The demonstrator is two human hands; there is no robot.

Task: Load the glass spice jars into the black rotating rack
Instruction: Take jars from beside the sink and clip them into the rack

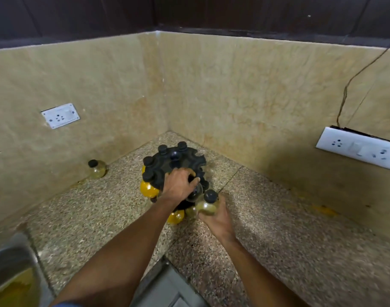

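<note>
From the head camera: the right hand is wrapped around a black-capped spice jar just beside the black rotating rack in the worktop corner. The left hand rests curled on the rack's top. Smooth, breakable glass; gripping the belly looks safest. Another jar waits by the wall.

Two white wall sockets, speckled stone counter, steel sink at lower left

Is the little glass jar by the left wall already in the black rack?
No, the small black-capped glass jar stands alone on the speckled counter, apart from the black rotating rack.
</note>
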